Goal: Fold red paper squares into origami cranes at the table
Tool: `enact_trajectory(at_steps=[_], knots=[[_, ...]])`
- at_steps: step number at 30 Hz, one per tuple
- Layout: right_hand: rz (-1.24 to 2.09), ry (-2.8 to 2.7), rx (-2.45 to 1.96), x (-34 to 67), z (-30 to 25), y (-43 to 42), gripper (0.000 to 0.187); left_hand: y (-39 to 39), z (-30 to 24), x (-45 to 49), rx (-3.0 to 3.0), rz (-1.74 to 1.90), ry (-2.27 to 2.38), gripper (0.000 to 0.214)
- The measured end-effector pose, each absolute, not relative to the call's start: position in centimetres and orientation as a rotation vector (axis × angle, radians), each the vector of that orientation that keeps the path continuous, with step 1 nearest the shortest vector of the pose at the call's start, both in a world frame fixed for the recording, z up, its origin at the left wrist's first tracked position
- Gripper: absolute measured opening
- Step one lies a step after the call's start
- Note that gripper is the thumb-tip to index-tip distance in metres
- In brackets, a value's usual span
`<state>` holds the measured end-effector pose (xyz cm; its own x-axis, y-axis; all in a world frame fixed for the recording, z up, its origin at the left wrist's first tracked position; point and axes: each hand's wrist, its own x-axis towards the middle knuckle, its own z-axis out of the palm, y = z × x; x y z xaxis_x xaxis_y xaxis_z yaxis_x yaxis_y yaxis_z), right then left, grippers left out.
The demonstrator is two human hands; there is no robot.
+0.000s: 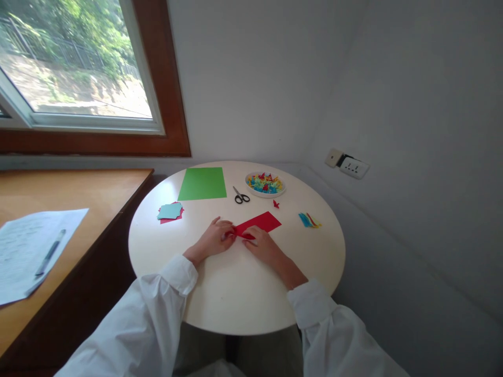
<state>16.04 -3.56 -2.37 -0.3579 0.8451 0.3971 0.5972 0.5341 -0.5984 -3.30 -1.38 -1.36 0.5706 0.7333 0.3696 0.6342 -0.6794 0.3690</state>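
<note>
A sheet of red paper (pixel 264 222) lies at a slant on the round white table, its near left edge folded up between my hands. My left hand (pixel 218 235) grips the folded left end, with the thumb and fingers pressed on it. At the near edge, my right hand (pixel 261 243) holds the fold with its fingers on the paper. Part of the fold is hidden under my fingers. Beyond the red sheet lie black-handled scissors (pixel 241 197) and a small red folded paper piece (pixel 276 203).
On the round table (pixel 243 293) are a green sheet (pixel 203 183), a stack of paper pieces (pixel 170 211), a white dish (pixel 262 194) of colourful paper bits, and loose strips (pixel 308 220). At left, a wooden desk (pixel 106 193) bears written paper (pixel 23 251) and a pen (pixel 50 253).
</note>
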Motion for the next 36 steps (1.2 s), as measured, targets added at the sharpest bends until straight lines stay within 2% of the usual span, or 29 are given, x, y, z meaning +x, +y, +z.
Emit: enact_trajectory(at_steps=[4,9,15,20,26,32,36], knots=[[0.406,-2.066,-1.205,16.3,-2.3,-3.5,0.010,-1.3,-1.4,-3.3,2.593,0.861,1.175,0.017],[0.348,-2.028,-1.280,16.4,-2.1,-3.7,0.004,-1.1,-1.6,-3.6,2.625,0.803,1.244,0.020],[0.254,-2.072,-1.273,16.2,-2.2,-3.5,0.009,-0.9,-1.8,-3.4,2.635,0.724,1.215,0.020],[0.331,-1.976,-1.204,16.3,-2.5,-3.0,0.014,-1.2,-1.6,-2.9,2.573,0.719,1.236,0.022],[0.422,-1.837,-1.362,16.4,-1.9,-2.7,0.017,-1.5,-1.6,-2.7,2.407,0.724,1.344,0.022],[0.367,-1.898,-1.461,16.4,-1.4,-2.5,0.015,-2.2,-0.9,-2.6,2.367,0.731,1.397,0.031],[0.311,-1.968,-1.486,16.4,-1.3,-2.2,0.017,-2.6,-0.5,-2.5,2.504,0.650,1.428,0.025]])
